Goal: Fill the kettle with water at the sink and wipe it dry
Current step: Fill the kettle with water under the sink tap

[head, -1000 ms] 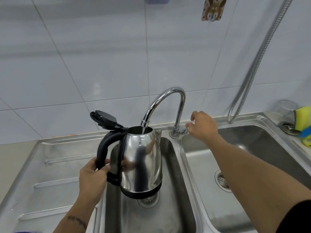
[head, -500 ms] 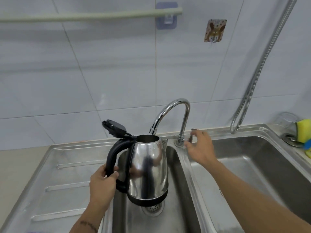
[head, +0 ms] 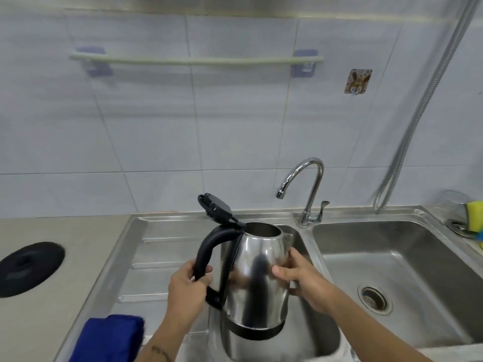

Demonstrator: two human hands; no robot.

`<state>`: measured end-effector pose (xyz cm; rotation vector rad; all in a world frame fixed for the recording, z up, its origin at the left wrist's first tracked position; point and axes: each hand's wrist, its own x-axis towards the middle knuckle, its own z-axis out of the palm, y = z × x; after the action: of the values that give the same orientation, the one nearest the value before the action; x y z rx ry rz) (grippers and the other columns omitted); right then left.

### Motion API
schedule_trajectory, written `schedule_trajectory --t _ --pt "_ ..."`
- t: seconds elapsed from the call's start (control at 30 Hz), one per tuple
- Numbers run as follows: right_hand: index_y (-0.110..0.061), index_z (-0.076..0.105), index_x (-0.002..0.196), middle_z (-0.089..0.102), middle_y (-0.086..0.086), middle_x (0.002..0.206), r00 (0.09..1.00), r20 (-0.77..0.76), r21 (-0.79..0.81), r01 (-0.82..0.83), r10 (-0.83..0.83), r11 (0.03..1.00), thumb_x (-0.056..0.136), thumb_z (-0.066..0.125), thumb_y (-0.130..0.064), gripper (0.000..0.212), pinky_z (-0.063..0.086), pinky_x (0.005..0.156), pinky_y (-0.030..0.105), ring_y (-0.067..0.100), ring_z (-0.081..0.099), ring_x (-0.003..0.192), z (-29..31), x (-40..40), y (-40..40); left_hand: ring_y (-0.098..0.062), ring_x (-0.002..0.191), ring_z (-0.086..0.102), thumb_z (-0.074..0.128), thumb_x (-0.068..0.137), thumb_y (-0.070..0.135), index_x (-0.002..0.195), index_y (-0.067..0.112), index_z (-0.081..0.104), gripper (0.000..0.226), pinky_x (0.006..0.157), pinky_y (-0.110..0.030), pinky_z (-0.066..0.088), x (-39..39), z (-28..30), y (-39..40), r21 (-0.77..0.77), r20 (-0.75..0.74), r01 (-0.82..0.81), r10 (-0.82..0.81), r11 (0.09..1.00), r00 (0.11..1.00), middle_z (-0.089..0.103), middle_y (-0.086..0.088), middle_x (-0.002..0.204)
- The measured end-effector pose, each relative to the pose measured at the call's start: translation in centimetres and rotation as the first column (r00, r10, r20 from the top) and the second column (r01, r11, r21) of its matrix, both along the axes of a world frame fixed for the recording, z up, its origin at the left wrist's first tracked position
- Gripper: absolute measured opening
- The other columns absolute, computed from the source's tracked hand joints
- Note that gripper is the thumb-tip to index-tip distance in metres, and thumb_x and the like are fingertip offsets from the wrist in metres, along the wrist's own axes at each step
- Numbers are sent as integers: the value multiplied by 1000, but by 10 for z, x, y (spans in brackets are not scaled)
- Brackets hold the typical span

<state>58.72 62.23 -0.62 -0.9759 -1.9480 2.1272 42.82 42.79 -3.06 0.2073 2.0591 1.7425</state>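
Note:
A shiny steel kettle with a black handle and its black lid flipped open hangs upright over the left sink basin. My left hand grips the handle. My right hand holds the kettle's right side, thumb across the front and fingers curled behind the body. The chrome tap stands behind and to the right, with no water running from its spout. A folded blue cloth lies on the draining board at the lower left.
The right sink basin has a round drain. A black round kettle base sits on the counter at left. A yellow sponge lies at the far right edge. A metal hose hangs down the tiled wall.
The water has stopped. My right hand left the tap lever and came onto the kettle's side. The kettle moved away from under the spout, towards me. The view tilted up.

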Motion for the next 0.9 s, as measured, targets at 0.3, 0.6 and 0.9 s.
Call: schedule_trajectory --t 0.3,0.6,0.9 --pt "-22 64 115 73 3 102 979 -148 60 147 -137 987 62 85 -28 57 50 84 40 23 74 94 15 5 -58 -15 92 68 69 83 -5 98 22 74 32 81 -32 52 -23 35 -59 51 -57 231 -229 971 972 76 7 95" --pt "-26 63 124 74 6 115 967 -236 142 136 -100 981 60 85 -26 67 55 81 34 30 72 106 48 -5 -124 -22 98 70 68 84 -7 103 24 73 37 83 -39 56 -29 57 -131 165 -31 212 -210 963 977 77 5 98" --pt "-18 65 117 70 6 105 955 -298 116 49 -12 992 58 81 -16 61 60 72 25 22 70 94 58 -36 -213 -29 104 68 62 89 -8 102 18 72 31 92 -49 56 -30 67 -236 152 -1 84 -85 985 996 75 0 102"
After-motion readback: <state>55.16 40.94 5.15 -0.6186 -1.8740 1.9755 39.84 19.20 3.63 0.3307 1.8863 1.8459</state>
